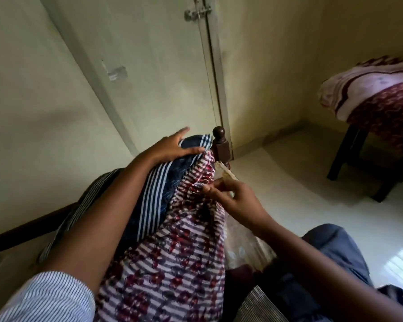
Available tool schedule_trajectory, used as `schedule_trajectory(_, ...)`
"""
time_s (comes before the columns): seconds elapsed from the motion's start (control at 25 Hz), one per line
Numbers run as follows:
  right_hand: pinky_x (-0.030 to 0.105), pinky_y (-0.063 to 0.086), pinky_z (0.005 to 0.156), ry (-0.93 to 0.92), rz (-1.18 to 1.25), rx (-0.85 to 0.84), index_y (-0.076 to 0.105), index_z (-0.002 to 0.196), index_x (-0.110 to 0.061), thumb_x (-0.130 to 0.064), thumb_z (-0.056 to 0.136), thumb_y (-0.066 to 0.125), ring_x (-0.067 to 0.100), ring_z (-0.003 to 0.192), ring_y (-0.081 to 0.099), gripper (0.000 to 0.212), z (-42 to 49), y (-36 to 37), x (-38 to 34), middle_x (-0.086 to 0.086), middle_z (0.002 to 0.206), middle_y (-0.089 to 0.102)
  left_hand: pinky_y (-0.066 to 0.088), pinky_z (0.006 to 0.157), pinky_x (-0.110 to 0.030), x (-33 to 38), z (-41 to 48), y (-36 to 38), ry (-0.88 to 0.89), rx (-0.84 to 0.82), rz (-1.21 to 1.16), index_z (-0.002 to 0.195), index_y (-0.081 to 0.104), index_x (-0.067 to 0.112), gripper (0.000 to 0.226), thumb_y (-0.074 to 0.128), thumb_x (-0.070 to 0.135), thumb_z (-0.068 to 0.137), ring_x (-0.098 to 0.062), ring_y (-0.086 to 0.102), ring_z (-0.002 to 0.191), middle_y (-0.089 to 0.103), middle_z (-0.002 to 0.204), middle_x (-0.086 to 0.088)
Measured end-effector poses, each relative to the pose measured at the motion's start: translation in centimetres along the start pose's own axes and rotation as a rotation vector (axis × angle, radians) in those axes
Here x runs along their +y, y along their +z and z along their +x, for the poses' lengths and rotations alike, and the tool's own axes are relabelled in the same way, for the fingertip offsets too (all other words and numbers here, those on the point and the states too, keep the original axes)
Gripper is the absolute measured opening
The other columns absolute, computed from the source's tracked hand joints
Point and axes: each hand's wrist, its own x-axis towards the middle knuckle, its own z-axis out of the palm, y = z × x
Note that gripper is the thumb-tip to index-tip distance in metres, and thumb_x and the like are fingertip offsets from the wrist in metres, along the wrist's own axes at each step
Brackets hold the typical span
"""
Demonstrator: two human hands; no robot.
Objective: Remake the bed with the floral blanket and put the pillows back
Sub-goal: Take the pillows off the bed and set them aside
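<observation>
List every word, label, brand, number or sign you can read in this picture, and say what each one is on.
None: no readable text anywhere in the view.
The floral blanket, the navy striped pillow and the folded blanket on the stool carry only patterns.
The pale patch on the door is a scuff or tape remnant, not lettering.
</observation>
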Motion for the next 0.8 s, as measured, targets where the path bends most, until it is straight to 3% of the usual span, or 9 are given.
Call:
schedule_trajectory(0.04, 0.034, 0.053, 0.086, 0.142, 0.083, 0.106, 0.056, 0.114, -0.019, -0.06, 0.073, 0.061, 0.016, 0.104, 0.06, 0.058, 0.2, 1.0, -0.2, 0.002, 0.117, 0.062, 0.038, 0.105, -0.037, 0.0, 0.3, 0.1, 0.0, -0.033, -0.001, 0.139, 0.042, 0.022, 0.096, 0.06, 0.076, 0.062, -0.022, 0.051, 0.121, 0.049, 0.14, -0.007)
schedule_trajectory(0.12, 0.047, 0.046, 0.098, 0.383, 0.125, 0.118, 0.03, 0.139, -0.023, -0.075, 0.048, 0.065, 0.028, 0.124, 0.047, 0.11, 1.1, 3.4, -0.7, 0.008, 0.142, 0.039, 0.047, 0.088, -0.029, -0.3, 0.1, 0.5, 0.029, 0.022, -0.019, 0.121, 0.059, 0.017, 0.072, 0.065, 0.065, 0.068, -0.017, 0.06, 0.098, 0.064, 0.118, -0.005)
schedule_trajectory(0.2, 0.05, 0.042, 0.102, 0.515, 0.162, 0.076, 0.016, 0.145, -0.029, -0.078, 0.041, 0.072, 0.032, 0.127, 0.044, 0.128, 2.0, 5.7, 0.0, 0.01, 0.147, 0.034, 0.047, 0.081, -0.027, -0.8, -0.9, 0.7, 0.021, 0.092, -0.058, 0.114, 0.062, 0.017, 0.067, 0.066, 0.064, 0.067, -0.016, 0.06, 0.09, 0.066, 0.106, -0.002)
schedule_trajectory(0.28, 0.044, 0.049, 0.096, 0.521, 0.049, 0.068, 0.037, 0.135, -0.015, -0.061, 0.069, 0.069, 0.027, 0.113, 0.056, 0.087, 2.5, 6.5, 0.8, 0.01, 0.129, 0.055, 0.051, 0.079, -0.03, -1.3, -2.4, 0.9, 0.021, 0.179, -0.042, 0.108, 0.064, 0.018, 0.071, 0.062, 0.072, 0.061, -0.017, 0.062, 0.088, 0.068, 0.103, -0.002)
schedule_trajectory(0.36, 0.035, 0.056, 0.082, 0.431, -0.143, 0.115, 0.056, 0.105, -0.011, -0.042, 0.087, 0.06, 0.022, 0.091, 0.064, 0.037, 2.1, 6.3, 2.0, 0.008, 0.102, 0.065, 0.053, 0.08, -0.031, -1.7, -4.1, 1.5, 0.059, 0.272, -0.004, 0.106, 0.065, 0.018, 0.07, 0.058, 0.074, 0.065, -0.016, 0.063, 0.088, 0.069, 0.102, -0.001)
schedule_trajectory(0.4, 0.029, 0.057, 0.072, 0.402, -0.146, 0.145, 0.057, 0.09, -0.012, -0.036, 0.09, 0.058, 0.019, 0.08, 0.064, 0.024, 1.5, 5.8, 1.9, 0.005, 0.089, 0.065, 0.054, 0.078, -0.031, -1.7, -4.8, 1.8, 0.088, 0.314, 0.01, 0.104, 0.065, 0.018, 0.068, 0.056, 0.075, 0.066, -0.015, 0.064, 0.087, 0.069, 0.099, 0.0)
schedule_trajectory(0.48, 0.022, 0.052, 0.057, 0.365, -0.068, 0.232, 0.053, 0.071, -0.016, -0.024, 0.092, 0.058, 0.015, 0.065, 0.059, 0.023, 0.1, 4.5, 1.8, 0.0, 0.072, 0.059, 0.054, 0.069, -0.03, -1.6, -5.8, 2.3, 0.142, 0.382, 0.07, 0.094, 0.066, 0.018, 0.072, 0.051, 0.082, 0.064, -0.013, 0.064, 0.077, 0.07, 0.088, 0.002)
schedule_trajectory(0.64, 0.017, 0.048, 0.052, 0.374, 0.159, 0.42, 0.057, 0.073, -0.016, -0.022, 0.088, 0.062, 0.011, 0.064, 0.06, 0.017, -2.4, 1.9, 2.0, 0.003, 0.078, 0.065, 0.051, 0.053, -0.029, -0.4, -6.3, 3.5, 0.177, 0.459, 0.12, 0.077, 0.066, 0.015, 0.08, 0.044, 0.089, 0.057, -0.013, 0.062, 0.061, 0.066, 0.067, 0.003)
schedule_trajectory(0.8, 0.036, 0.052, 0.062, 0.352, 0.246, 0.542, 0.06, 0.071, -0.014, -0.025, 0.085, 0.065, 0.028, 0.074, 0.066, 0.019, -4.4, -1.1, 1.6, 0.012, 0.079, 0.068, 0.044, 0.05, -0.025, 4.1, -5.8, 3.9, 0.204, 0.471, 0.052, 0.072, 0.067, 0.016, 0.068, 0.051, 0.08, 0.055, -0.016, 0.059, 0.056, 0.06, 0.06, 0.003)
